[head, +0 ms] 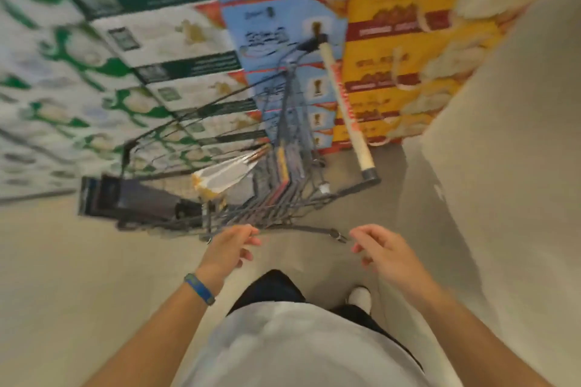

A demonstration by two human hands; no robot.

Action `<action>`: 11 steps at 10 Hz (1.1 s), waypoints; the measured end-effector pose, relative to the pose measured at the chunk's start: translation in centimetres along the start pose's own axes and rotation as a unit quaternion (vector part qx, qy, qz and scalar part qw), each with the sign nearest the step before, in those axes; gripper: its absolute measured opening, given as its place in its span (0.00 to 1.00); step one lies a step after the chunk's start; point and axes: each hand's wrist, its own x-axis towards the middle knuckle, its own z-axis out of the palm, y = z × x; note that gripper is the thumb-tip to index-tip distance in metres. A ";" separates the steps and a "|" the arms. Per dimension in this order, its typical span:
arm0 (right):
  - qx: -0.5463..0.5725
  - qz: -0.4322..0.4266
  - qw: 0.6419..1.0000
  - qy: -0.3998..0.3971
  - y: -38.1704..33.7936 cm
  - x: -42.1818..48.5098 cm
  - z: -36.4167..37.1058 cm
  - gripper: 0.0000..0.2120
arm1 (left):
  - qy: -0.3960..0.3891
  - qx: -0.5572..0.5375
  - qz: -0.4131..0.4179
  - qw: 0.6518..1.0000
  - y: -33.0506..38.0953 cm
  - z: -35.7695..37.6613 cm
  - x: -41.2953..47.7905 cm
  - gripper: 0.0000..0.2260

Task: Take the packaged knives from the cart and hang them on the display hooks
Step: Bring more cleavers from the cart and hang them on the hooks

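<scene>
Green-and-white boxes [125,41] stack along the left, with blue boxes [276,28] and yellow boxes [393,41] further right. A wire cart [239,217] stands on the floor [63,261] with a dark box [132,198] at its left end. Flat packs [283,166], too blurred to read as knives, stand on edge inside by the handle [345,110]. The 2 hands hover apart beside the cart's near edge, the left hand [229,248] with a blue wristband [199,289], then the right hand [380,251], fingers loose, holding nothing.

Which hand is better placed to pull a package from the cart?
Left, probably. The left hand is open at the near edge of the cart, in line with the packages; the right hand hangs aside over floor.
</scene>
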 end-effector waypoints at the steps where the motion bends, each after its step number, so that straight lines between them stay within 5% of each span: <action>1: -0.058 -0.037 0.995 -0.072 -2.9 2.0 2.2 0.09 | 0.055 -0.053 -0.022 0.997 -1.4 -2.0 -1.5 0.11; 4: -0.203 -0.069 0.954 -0.208 -7.2 7.7 12.6 0.09 | 0.154 -0.163 -0.078 0.971 -5.6 -9.0 -0.1 0.11; 7: -0.226 -0.007 0.957 -0.184 -10.2 17.9 27.3 0.08 | 0.054 -0.136 -0.083 0.986 -4.4 -19.8 14.3 0.12; 9: -0.234 0.005 0.964 -0.122 -10.7 25.4 31.7 0.08 | 0.001 -0.178 -0.189 0.966 -3.6 -19.7 26.0 0.07; 11: -0.265 0.009 0.955 -0.133 -8.3 34.5 34.5 0.07 | 0.068 -0.090 -0.202 0.973 -5.9 -16.9 40.5 0.07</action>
